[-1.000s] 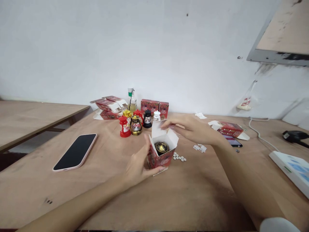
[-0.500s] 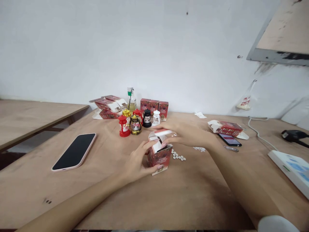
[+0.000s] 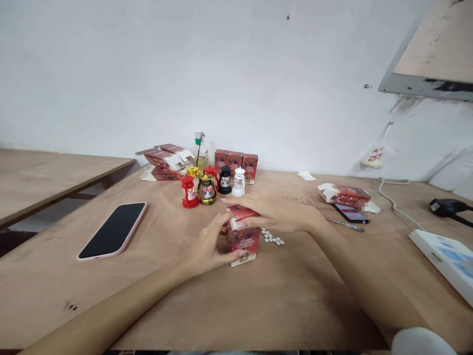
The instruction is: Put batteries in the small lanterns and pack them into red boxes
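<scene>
A red printed cardboard box [image 3: 244, 237] stands upright on the table in front of me. My left hand [image 3: 207, 245] wraps round its left side, thumb on the front face. Across the top lies my right hand [image 3: 279, 213], its thumb on the front of the lid and its fingers reaching over the back edge. The lid is down, so the inside is hidden. Small white round pieces [image 3: 271, 238] lie just right of the box. Behind it stand several small lanterns: a red lantern [image 3: 189, 192], a black-and-gold lantern [image 3: 207, 190], a black lantern [image 3: 224, 180] and a white lantern [image 3: 238, 182], among others.
Flattened red boxes [image 3: 164, 162] and a bottle [image 3: 201, 155] sit at the back left, closed red boxes [image 3: 250, 168] by the wall. A large phone [image 3: 113, 231] lies left. Rightward are an open box [image 3: 347, 195], a smaller phone [image 3: 349, 213], a pen-like tool [image 3: 347, 225] and a white device [image 3: 443, 261].
The box's top flaps, raised and partly open before, are now folded down under my right hand. My left hand has kept its hold on the side.
</scene>
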{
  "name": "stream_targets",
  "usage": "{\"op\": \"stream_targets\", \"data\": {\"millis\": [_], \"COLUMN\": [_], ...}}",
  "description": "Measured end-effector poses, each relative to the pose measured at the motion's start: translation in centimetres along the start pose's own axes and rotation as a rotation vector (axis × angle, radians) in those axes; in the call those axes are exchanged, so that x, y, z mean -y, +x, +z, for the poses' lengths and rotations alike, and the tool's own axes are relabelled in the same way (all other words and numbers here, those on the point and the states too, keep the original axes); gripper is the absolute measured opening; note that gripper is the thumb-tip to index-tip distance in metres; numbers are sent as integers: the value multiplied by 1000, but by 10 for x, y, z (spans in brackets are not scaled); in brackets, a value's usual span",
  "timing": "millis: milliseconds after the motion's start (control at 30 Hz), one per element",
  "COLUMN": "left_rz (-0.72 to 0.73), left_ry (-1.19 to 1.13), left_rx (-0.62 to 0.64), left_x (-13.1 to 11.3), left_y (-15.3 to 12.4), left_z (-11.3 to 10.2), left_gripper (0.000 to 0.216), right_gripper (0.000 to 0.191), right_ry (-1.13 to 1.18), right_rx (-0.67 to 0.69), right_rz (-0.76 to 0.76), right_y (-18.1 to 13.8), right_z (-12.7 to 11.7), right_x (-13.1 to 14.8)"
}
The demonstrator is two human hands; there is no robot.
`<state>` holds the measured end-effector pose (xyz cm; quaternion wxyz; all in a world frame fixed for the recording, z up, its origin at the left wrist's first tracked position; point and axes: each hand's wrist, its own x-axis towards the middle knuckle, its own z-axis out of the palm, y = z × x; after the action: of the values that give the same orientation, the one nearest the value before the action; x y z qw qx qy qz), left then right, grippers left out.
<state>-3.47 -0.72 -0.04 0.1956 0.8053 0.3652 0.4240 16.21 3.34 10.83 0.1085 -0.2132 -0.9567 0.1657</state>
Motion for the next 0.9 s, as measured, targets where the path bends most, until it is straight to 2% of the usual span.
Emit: {"op": "stream_targets", "data": {"millis": [333,400,533,600,733,800,900], "left_rz": [12,-9,-34,-2,55,5,-136], "left_ry": [14,24,13,-5,-132,-215,-306], "left_rx": [18,23,33,3,-181,-207,-88], "left_x": [1,0,3,7,9,6,3], "left_y": [0,0,-2,-4,-7,-5,-1], "left_z": [0,-1,0,4,14,16,13], "left_gripper": [61,61,64,65,83,91,89], "right_gripper": [50,56,82,87,90,91,84], "right_ry": [-49,-65,-78,-97,-199,-253,-332], "right_rx": [22,20,39,37,19,17,2], "right_rz": [-6,-16,-3,-6,32,58,104], "right_y": [1,0,-2,-3,-5,-4,-2], "right_z": [2,2,6,9,13,14,17], "right_x": [0,0,1,2,4,5,10]}}
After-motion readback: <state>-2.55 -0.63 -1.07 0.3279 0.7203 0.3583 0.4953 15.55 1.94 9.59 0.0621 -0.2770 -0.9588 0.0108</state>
